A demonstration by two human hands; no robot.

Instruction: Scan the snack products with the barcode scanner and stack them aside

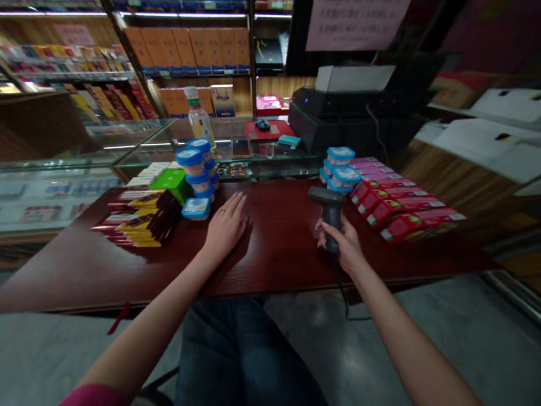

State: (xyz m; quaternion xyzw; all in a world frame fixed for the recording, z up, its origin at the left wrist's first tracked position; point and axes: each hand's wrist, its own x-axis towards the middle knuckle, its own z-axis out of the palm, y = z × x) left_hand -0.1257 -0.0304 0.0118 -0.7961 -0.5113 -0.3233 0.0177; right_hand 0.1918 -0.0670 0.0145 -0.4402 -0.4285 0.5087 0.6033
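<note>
My right hand (343, 239) is wrapped round the handle of a dark barcode scanner (331, 217), held over the right half of the wooden table (270, 254). Its cable hangs down past the front edge. Flat on the table, with fingers stretched forward, lies my left hand (227, 221), holding nothing. Just left of it sits a single blue-lidded tub (196, 208), beside stacked blue-lidded tubs (198, 169). More blue-lidded tubs (344, 176) are piled beyond the scanner, next to rows of red boxes (406, 211).
Yellow and brown packets (141, 217) are stacked at left, by a green box (171, 183). Behind the table stands a glass counter (169, 138) with a clear bottle (199, 118) and a mouse (262, 124). Black checkout equipment (355, 124) stands behind at right.
</note>
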